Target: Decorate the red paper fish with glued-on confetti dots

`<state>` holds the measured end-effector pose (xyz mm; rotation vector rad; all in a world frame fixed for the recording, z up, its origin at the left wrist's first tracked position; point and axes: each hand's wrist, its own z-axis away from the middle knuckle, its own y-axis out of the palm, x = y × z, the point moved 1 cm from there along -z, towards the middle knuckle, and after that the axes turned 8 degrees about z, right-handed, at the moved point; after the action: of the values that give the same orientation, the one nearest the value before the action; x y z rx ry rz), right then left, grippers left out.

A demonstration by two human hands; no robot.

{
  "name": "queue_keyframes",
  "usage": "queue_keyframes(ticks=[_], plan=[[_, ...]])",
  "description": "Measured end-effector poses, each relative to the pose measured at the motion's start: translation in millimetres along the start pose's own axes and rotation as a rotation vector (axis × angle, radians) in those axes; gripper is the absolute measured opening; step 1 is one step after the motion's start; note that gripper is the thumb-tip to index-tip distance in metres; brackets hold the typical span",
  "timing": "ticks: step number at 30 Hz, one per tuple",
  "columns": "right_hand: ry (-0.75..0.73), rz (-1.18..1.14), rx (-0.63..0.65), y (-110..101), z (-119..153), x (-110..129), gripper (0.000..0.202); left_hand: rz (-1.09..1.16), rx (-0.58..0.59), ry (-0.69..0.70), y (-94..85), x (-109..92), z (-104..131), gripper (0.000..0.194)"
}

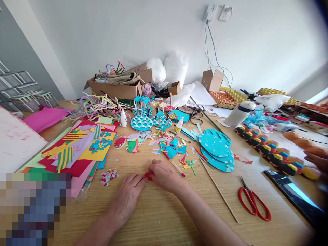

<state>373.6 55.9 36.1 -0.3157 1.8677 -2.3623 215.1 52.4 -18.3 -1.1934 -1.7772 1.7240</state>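
Observation:
A small red paper piece (148,176) lies on the wooden table between my hands. My left hand (129,191) rests on the tabletop with its fingers together, their tips at the left edge of the piece. With curled fingers, my right hand (161,173) pinches the same piece from the right. Left of them sits a small heap of coloured paper dots (109,177). Paper fish (132,146) lie beyond my hands, beside colourful scraps (167,145). A red-capped pen (174,164) touches the area just past my right wrist.
Red-handled scissors (253,201), a thin wooden stick (219,191) and a dark shiny phone-like slab (292,194) lie at right. Blue paper discs (216,150), glue bottles (123,118) and a white bottle (239,114) stand or lie farther back. Coloured sheets (83,167) are stacked left.

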Motion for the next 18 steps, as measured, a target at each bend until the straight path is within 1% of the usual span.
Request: queue_keyframes(ticks=[5, 9, 13, 16, 18], plan=[[0.002, -0.003, 0.007, -3.6, 0.9, 2.2, 0.023, 0.003, -0.008, -0.01, 2.0, 1.3, 0.0, 0.048], [0.01, -0.008, 0.005, -1.5, 0.5, 3.4, 0.023, 0.031, -0.001, -0.005, 2.5, 1.6, 0.0, 0.046], [0.021, -0.016, 0.007, -0.5, 0.0, 2.7, 0.021, 0.053, -0.013, -0.001, 3.4, 2.3, 1.0, 0.049], [0.03, -0.028, -0.012, -4.7, 2.6, 0.8, 0.02, 0.038, -0.016, 0.007, 4.4, 3.0, 1.3, 0.049], [0.045, -0.046, -0.056, -9.5, 7.6, -2.9, 0.021, 0.024, 0.002, 0.01, 4.6, 3.2, 0.8, 0.05]])
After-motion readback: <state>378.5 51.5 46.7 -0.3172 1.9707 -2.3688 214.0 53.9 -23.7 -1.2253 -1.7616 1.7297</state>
